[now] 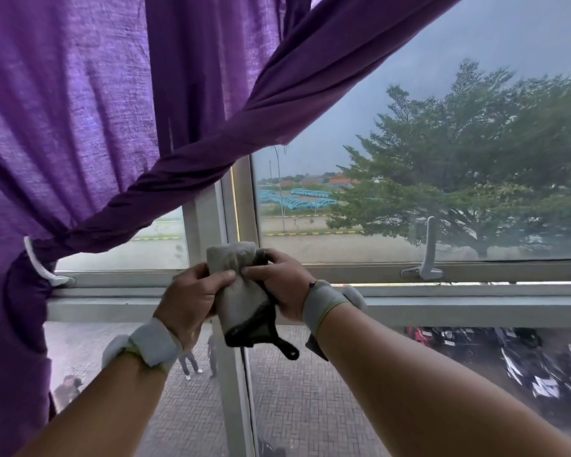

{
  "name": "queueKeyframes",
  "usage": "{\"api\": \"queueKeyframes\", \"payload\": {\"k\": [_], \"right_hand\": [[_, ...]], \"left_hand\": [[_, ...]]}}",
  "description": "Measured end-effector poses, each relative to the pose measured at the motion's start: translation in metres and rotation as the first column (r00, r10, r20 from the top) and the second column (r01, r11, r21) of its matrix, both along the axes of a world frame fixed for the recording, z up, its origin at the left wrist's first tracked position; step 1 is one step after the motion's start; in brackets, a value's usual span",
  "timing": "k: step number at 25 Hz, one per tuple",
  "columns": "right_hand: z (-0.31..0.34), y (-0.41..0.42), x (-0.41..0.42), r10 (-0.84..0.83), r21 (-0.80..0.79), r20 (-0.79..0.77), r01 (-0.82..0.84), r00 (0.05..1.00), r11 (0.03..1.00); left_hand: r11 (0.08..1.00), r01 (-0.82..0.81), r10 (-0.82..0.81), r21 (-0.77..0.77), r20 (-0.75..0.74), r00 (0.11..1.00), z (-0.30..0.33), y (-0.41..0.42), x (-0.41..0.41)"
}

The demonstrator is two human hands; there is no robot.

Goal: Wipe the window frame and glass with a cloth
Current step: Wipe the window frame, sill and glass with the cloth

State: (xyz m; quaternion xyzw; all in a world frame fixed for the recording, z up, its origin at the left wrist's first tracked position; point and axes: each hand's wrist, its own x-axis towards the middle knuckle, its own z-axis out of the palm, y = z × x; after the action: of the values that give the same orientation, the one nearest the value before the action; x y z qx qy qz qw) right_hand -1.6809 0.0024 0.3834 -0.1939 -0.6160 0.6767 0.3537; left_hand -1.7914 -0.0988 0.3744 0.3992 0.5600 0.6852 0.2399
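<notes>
A grey cloth (239, 296) with a dark edge and a small dark loop hangs folded between both hands, in front of the window's centre post. My left hand (192, 296) grips its left side, thumb on top. Its right side is pinched by my right hand (279, 282). The white window frame (442, 306) runs as a horizontal rail behind the hands, with a vertical post (208, 222) rising above the cloth. The upper right glass (393, 159) shows a tree and sky. The cloth is held just in front of the frame; I cannot tell whether it touches.
A purple curtain (80, 110) covers the upper left, tied back with a white band (38, 258) at the left. A grey window handle (429, 252) sits on the right sash rail. Lower panes (310, 390) look down on paving and parked motorbikes.
</notes>
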Motion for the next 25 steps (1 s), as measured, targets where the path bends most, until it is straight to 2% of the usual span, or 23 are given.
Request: {"api": "queueKeyframes", "payload": {"k": [2, 3, 5, 7, 9, 10, 12, 13, 14, 15, 16, 17, 18, 19, 20, 21, 22, 23, 24, 25], "right_hand": [[0.004, 0.0, 0.005, -0.266, 0.219, 0.144, 0.232, 0.953, 0.948], [0.006, -0.002, 0.008, -0.3, 0.267, 0.156, 0.252, 0.941, 0.93], [0.01, -0.01, 0.01, -0.087, 0.162, 0.165, 0.06, 0.983, 0.985], [0.007, -0.015, 0.005, 0.04, 0.091, 0.169, -0.056, 0.985, 0.994], [0.003, -0.009, 0.003, 0.022, -0.003, 0.073, -0.022, 0.997, 1.0], [0.004, -0.005, 0.004, 0.012, -0.052, 0.02, -0.011, 1.0, 0.999], [0.009, 0.002, 0.011, 0.044, -0.14, -0.097, -0.057, 0.994, 0.988], [0.011, 0.003, 0.015, 0.084, -0.176, -0.14, -0.109, 0.987, 0.978], [0.014, 0.0, 0.016, 0.13, -0.201, -0.159, -0.161, 0.979, 0.966], [0.014, -0.003, 0.017, 0.161, -0.212, -0.151, -0.191, 0.975, 0.958], [0.013, -0.005, 0.014, 0.186, -0.217, -0.135, -0.212, 0.973, 0.953], [0.012, -0.006, 0.012, 0.196, -0.203, -0.112, -0.215, 0.974, 0.955], [0.012, -0.007, 0.011, 0.186, -0.18, -0.085, -0.199, 0.979, 0.963], [0.013, -0.007, 0.012, 0.158, -0.128, -0.043, -0.163, 0.986, 0.978], [0.015, -0.006, 0.014, 0.116, -0.054, 0.025, -0.114, 0.993, 0.992], [0.017, -0.004, 0.018, 0.055, 0.028, 0.106, -0.059, 0.993, 0.998], [0.02, -0.001, 0.023, -0.009, 0.095, 0.171, -0.007, 0.985, 0.995], [0.022, 0.004, 0.029, -0.074, 0.149, 0.211, 0.043, 0.975, 0.988], [0.024, 0.008, 0.035, -0.13, 0.19, 0.225, 0.087, 0.966, 0.978], [0.026, 0.011, 0.041, -0.178, 0.225, 0.225, 0.127, 0.958, 0.966]], "left_hand": [[0.971, -0.238, 0.235, 0.003, -0.173, 0.956, 0.004, 0.003, -0.003], [0.946, -0.325, 0.318, 0.01, -0.245, 0.916, 0.006, 0.004, -0.001], [0.916, -0.4, 0.381, 0.033, -0.385, 0.841, 0.01, 0.003, 0.009], [0.944, -0.327, 0.298, 0.04, -0.528, 0.796, 0.012, 0.002, 0.022], [0.988, -0.15, 0.145, 0.036, -0.548, 0.824, 0.012, -0.001, 0.031], [0.99, -0.122, 0.144, 0.075, -0.497, 0.856, 0.013, -0.002, 0.027], [0.961, -0.231, 0.268, 0.15, -0.313, 0.911, 0.014, -0.001, 0.007], [0.962, -0.241, 0.263, 0.127, -0.206, 0.942, 0.014, -0.001, -0.004], [0.984, -0.159, 0.166, 0.073, -0.099, 0.981, 0.011, 0.0, -0.009], [1.0, 0.007, -0.008, 0.025, 0.039, 0.999, 0.007, 0.002, -0.009], [0.985, 0.174, -0.175, 0.023, 0.161, 0.971, 0.003, 0.004, -0.004], [0.962, 0.266, -0.274, 0.066, 0.241, 0.931, 0.002, 0.006, 0.002], [0.953, 0.284, -0.303, 0.108, 0.27, 0.914, 0.002, 0.008, 0.007], [0.961, 0.235, -0.267, 0.145, 0.268, 0.926, 0.003, 0.01, 0.01], [0.979, 0.125, -0.159, 0.162, 0.217, 0.963, 0.003, 0.012, 0.009], [0.989, -0.018, 0.003, 0.147, 0.101, 0.995, 0.005, 0.014, 0.009], [0.976, -0.184, 0.194, 0.117, -0.079, 0.978, 0.005, 0.015, 0.009], [0.936, -0.333, 0.352, 0.112, -0.276, 0.895, 0.006, 0.015, 0.012], [0.883, -0.442, 0.463, 0.156, -0.444, 0.767, 0.005, 0.015, 0.017], [0.842, -0.492, 0.524, 0.22, -0.551, 0.65, 0.003, 0.018, 0.023]]}}
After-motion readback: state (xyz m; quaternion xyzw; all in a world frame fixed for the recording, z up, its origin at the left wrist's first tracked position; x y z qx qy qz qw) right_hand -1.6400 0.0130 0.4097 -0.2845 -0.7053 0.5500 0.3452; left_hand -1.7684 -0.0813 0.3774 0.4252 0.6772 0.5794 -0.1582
